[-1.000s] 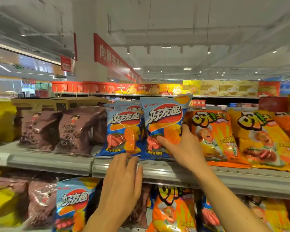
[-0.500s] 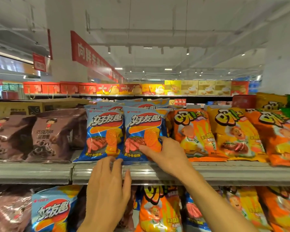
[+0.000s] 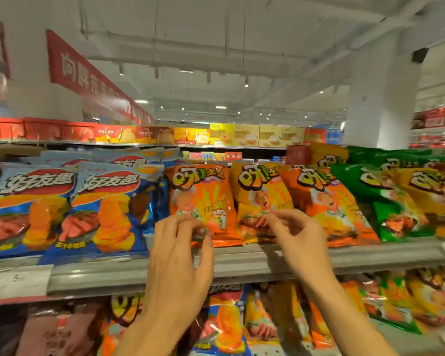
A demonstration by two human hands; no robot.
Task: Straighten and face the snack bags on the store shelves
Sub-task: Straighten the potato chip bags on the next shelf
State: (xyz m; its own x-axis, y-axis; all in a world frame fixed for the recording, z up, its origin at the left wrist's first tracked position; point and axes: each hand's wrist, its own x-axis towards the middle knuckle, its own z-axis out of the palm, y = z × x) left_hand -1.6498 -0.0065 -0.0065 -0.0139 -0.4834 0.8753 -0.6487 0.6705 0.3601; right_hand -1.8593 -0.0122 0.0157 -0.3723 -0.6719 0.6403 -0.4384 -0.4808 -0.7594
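Two blue chip bags (image 3: 106,209) stand upright, facing front, at the left of the upper shelf (image 3: 242,263). Right of them stand an orange bag (image 3: 203,194), a yellow-orange bag (image 3: 257,188) and another orange bag (image 3: 326,199), each leaning a little. My left hand (image 3: 180,255) is raised before the first orange bag's lower edge, fingers loosely bent. My right hand (image 3: 297,237) is level with it, its bent fingertips at the bottom of the yellow-orange bag. Neither hand plainly holds a bag; the view is blurred.
Green bags (image 3: 385,201) and yellow bags (image 3: 432,199) fill the shelf's right end. The lower shelf holds more blue, orange and brown bags (image 3: 224,327). A paper price tag (image 3: 16,281) hangs on the rail at the left. A white pillar (image 3: 380,98) rises behind.
My right hand has let go of the blue bag and moved right to the yellow-orange bag. My left hand rose from the lower shelf to the orange bag. The view swung right.
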